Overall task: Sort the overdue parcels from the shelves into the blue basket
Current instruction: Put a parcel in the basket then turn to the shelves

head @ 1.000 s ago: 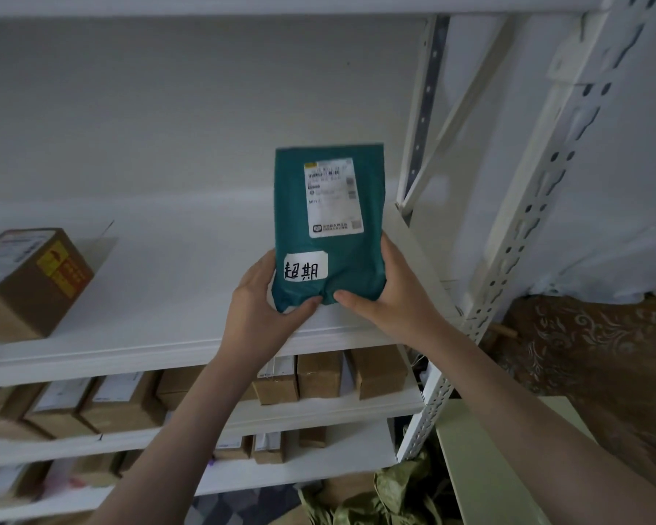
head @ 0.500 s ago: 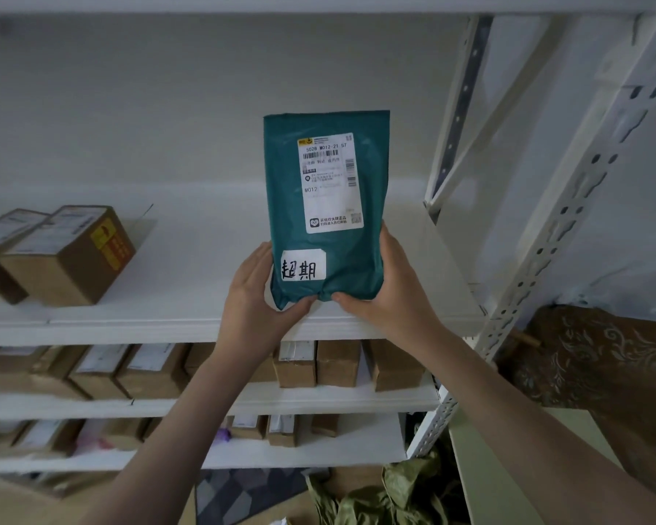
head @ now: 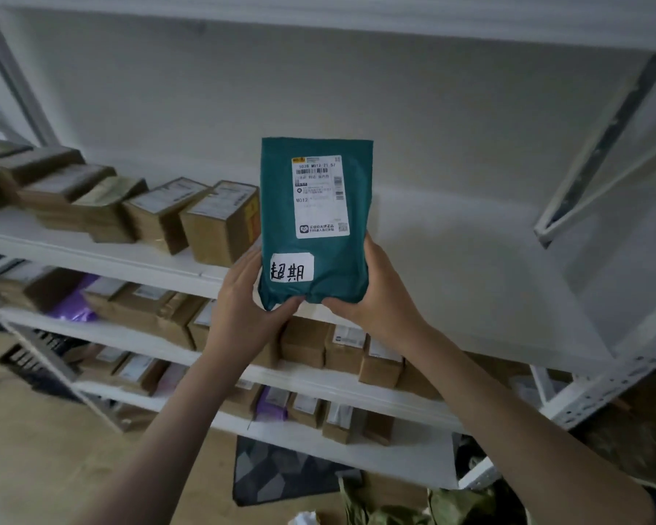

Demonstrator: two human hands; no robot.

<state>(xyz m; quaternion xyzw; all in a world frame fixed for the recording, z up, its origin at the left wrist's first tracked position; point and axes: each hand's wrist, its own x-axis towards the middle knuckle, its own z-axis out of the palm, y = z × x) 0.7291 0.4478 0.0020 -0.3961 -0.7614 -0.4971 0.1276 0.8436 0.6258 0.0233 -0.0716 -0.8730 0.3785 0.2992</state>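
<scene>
Holding teal poly mailer upright above the shelf, left hand and right hand pinching its bottom corners. Probably light, soft, slippery; best gripped low, around the bulge.

Dim, flat light; edges blurred (wide-angle warp).

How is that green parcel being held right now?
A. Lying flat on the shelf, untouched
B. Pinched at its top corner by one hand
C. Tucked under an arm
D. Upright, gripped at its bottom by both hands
D: the green parcel stands upright, with the left hand and right hand gripping its bottom edge from either side.
</scene>
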